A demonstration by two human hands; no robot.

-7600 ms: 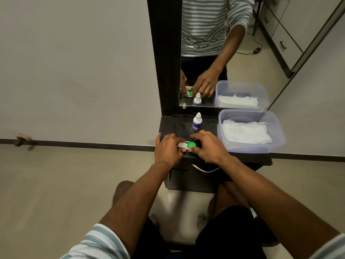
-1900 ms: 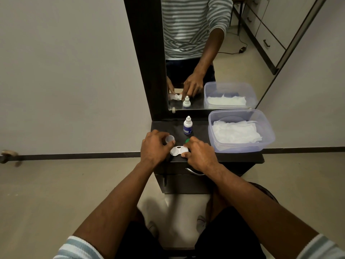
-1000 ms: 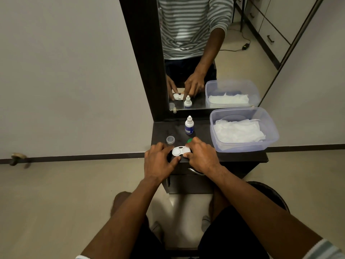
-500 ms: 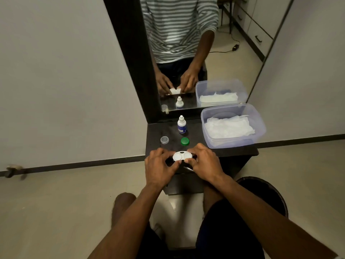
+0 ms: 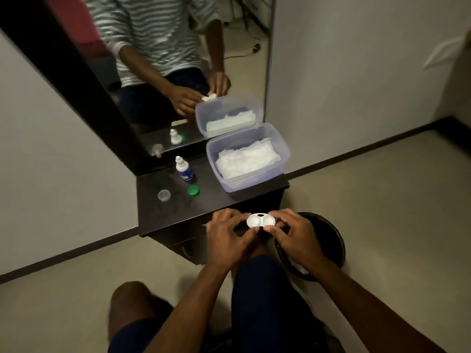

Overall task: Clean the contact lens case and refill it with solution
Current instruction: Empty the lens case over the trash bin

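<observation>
Gripping the white contact lens case (image 5: 261,220) from both ends, the two hands are holding it in the air just off the front edge of the dark dresser top (image 5: 178,207), above the person's knee. The left hand (image 5: 226,238) is curling its fingers round the case's left well, thumb pressing at the near side; the right hand (image 5: 293,235) is pinching the right well in the same way, thumb tip at the lower rim. Both wells are facing up and uncovered, and whether any liquid is lying in them cannot be told.

Lying on the dresser top, well apart from the case, are its two caps: the clear cap (image 5: 164,195) toward the left and the green cap (image 5: 193,190) a little to its right. Behind the green cap the solution bottle (image 5: 182,168) is standing upright with its cap on. Sitting at the right end of the top is a clear plastic tub (image 5: 280,159) holding folded white tissue (image 5: 246,159). A mirror (image 5: 229,59) behind is reflecting the hands, bottle and tub. A dark round bin (image 5: 328,240) is standing on the floor just beyond the right hand, partly hidden by it.
</observation>
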